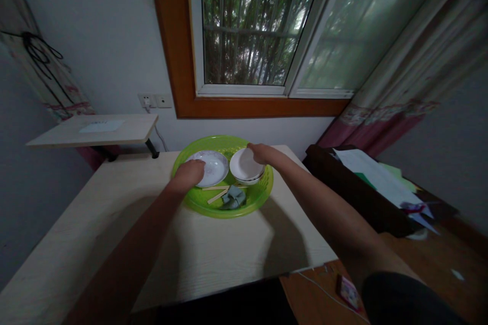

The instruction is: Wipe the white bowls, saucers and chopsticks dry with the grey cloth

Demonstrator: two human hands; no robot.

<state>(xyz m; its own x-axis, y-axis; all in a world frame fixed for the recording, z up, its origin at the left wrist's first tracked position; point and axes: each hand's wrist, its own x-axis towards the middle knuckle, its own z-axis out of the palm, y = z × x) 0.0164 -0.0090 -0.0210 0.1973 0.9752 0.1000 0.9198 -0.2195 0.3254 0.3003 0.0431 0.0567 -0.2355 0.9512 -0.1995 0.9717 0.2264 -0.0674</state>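
A round green plastic basket sits on the table and holds dishes. On its left side lies a white plate; my left hand is closed on the plate's left edge, thumb over the rim, other fingers hidden. To the right are stacked white bowls. My right hand is closed on the far right rim of the top bowl, its fingers partly out of sight. Chopsticks and a crumpled grey-green cloth lie in the near part of the basket, touched by neither hand.
The pale wooden table stands against the wall below a window. A raised shelf with a paper on it is at the left. At the right, papers lie on a dark brown piece of furniture.
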